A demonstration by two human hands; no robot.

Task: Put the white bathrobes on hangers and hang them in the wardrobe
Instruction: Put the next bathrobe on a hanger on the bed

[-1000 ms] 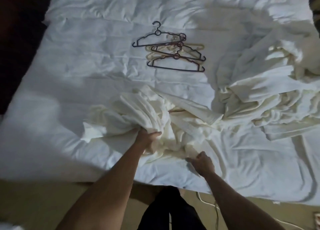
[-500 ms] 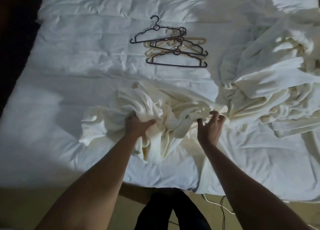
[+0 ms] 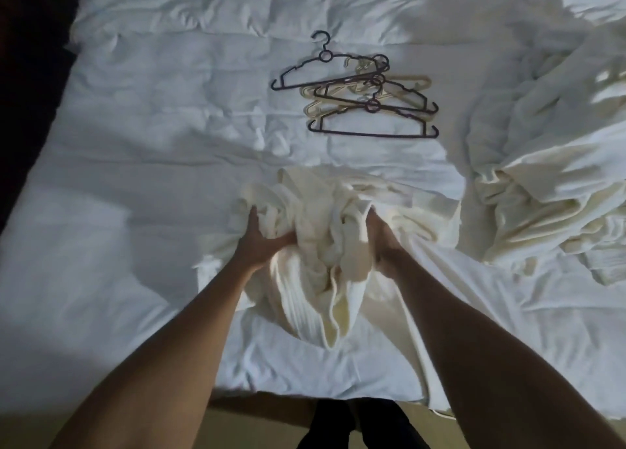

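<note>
Hands [image 3: 261, 245] apparently clutching bathrobe [image 3: 315, 279]

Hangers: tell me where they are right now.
In the head view, the hangers lie in a loose pile on the bed, just beyond the bathrobe both hands grip.

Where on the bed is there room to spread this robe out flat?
Left side of the bed is bare, from its dark edge to the hangers. The right is crowded by the bathrobe pile.
</note>
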